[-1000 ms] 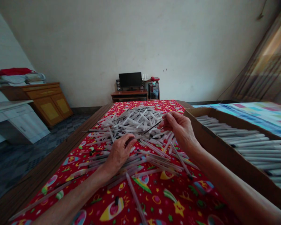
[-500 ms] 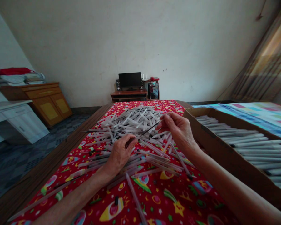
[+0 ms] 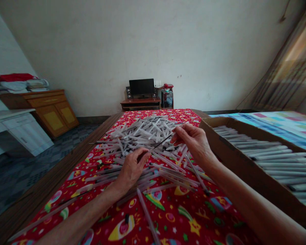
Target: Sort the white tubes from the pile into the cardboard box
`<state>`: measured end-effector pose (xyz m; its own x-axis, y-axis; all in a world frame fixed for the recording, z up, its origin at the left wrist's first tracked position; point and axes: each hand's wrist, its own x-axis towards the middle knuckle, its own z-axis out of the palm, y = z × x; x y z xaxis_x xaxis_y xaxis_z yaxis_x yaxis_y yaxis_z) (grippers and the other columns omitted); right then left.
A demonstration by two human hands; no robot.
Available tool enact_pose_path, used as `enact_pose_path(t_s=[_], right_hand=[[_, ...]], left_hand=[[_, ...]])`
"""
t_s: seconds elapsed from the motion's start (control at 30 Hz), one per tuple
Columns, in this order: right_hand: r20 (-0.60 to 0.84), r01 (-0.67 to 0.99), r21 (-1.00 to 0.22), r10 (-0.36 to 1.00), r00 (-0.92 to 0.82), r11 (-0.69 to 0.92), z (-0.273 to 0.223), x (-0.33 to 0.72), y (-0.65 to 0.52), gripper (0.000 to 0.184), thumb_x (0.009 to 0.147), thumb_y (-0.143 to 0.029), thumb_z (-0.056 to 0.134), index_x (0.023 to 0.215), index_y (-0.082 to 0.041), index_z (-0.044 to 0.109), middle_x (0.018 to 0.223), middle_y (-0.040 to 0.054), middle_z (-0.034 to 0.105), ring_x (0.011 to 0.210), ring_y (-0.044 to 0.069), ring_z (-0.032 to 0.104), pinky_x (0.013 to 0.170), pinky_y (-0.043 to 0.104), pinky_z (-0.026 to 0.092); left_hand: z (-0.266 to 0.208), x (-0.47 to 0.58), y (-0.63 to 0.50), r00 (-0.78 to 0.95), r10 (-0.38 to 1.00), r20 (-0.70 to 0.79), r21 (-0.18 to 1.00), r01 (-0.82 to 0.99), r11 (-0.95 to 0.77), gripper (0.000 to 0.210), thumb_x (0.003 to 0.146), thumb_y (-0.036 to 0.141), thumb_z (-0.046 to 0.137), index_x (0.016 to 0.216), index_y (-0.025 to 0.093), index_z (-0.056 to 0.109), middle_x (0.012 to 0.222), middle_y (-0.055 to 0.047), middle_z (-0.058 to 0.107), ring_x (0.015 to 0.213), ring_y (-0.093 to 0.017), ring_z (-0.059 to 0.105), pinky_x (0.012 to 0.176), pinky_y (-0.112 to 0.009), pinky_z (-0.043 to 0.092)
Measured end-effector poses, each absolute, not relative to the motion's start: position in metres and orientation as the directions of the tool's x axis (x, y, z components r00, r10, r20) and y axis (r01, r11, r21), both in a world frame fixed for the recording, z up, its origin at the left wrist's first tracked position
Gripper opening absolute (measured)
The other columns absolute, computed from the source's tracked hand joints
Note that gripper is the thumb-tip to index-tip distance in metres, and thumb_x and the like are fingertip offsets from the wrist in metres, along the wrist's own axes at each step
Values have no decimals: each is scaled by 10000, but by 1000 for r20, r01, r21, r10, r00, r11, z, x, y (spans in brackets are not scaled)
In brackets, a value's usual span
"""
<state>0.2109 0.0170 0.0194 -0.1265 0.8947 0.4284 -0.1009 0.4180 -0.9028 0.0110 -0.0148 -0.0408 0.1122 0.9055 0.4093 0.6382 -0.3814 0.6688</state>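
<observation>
I noted the left hand (image 3: 134, 166) pinching the pale end of a thin rod (image 3: 163, 141), the right hand (image 3: 192, 139) its dark end, near heaped translucent tubes (image 3: 145, 131).

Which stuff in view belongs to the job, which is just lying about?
Job: left hand, right hand, thin dark rod between them, pale tube heap; likely cardboard box of tubes.
Just around: monitor, folded fabrics, wooden cabinet, white desk.

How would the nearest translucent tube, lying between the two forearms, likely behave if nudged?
The translucent tube would probably roll on the red cloth, as it looks slender and round. It seems light, being thin and see-through. Its straight shape suggests stiffness.
</observation>
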Motion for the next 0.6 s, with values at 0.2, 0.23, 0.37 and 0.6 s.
enact_pose_path(t_s=[0.2,0.23,0.37,0.6], right_hand=[[416,-19,-906,884,-215,422,15,210,17,321,753,-448,594,701,-131,589,601,15,624,537,101,580,515,204,485],[400,32,-905,875,-273,424,13,208,16,321,767,-438,581,688,-128,594,604,19,626,538,98,573,518,199,473],[316,246,-837,799,-512,489,5,202,12,334,844,-387,482,701,-120,623,619,24,630,550,93,554,529,194,424],[337,498,-673,826,-451,547,2,223,33,342,869,-317,410,713,-116,638,599,35,629,527,99,545,538,198,387]], left_hand=[[-38,14,-17,111,907,406,692,611,-385,269,845,379,452,855,158,604,691,-7,624,605,-133,550,567,-216,390],[-37,15,-18,109,910,401,704,599,-382,266,843,377,455,853,157,605,682,-5,619,598,-131,546,563,-215,390],[-34,18,-21,100,917,386,741,559,-373,267,839,369,456,867,151,607,687,-9,612,603,-129,534,561,-214,392],[-37,14,-17,72,923,379,754,555,-353,311,853,414,427,857,151,593,599,16,533,544,-111,475,528,-210,366]])
